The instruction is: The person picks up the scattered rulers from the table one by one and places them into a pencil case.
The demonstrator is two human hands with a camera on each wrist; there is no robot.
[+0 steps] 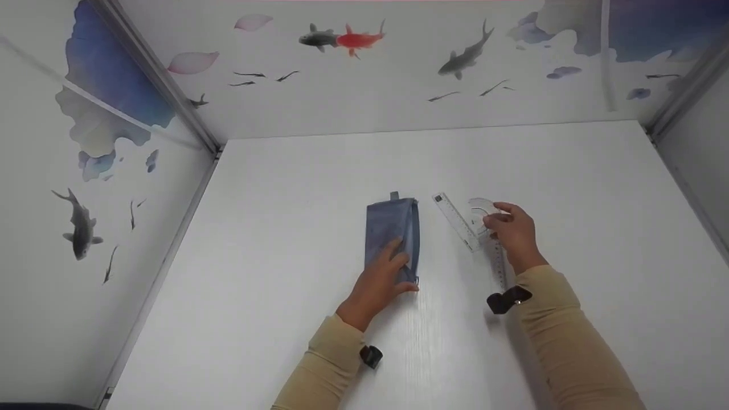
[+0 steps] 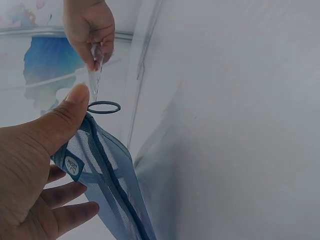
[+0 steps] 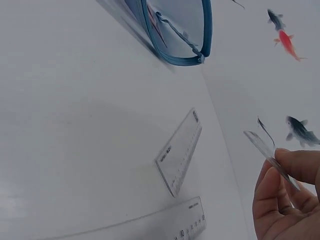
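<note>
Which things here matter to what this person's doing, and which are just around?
Probably part of the job:
blue pouch, touched by the left hand
clear protractor, pinched by the right hand
two clear rulers close by

Just decoration:
fish pictures
petal pictures

Lighting the counter (image 1: 262, 239) brightly in the head view, glaring faintly between the sleeves (image 1: 327, 356), shadowing softly beside the right one; looking dimmer and greyer in both wrist views, casting diffuse shadow beside the pouch (image 2: 114, 172).
</note>
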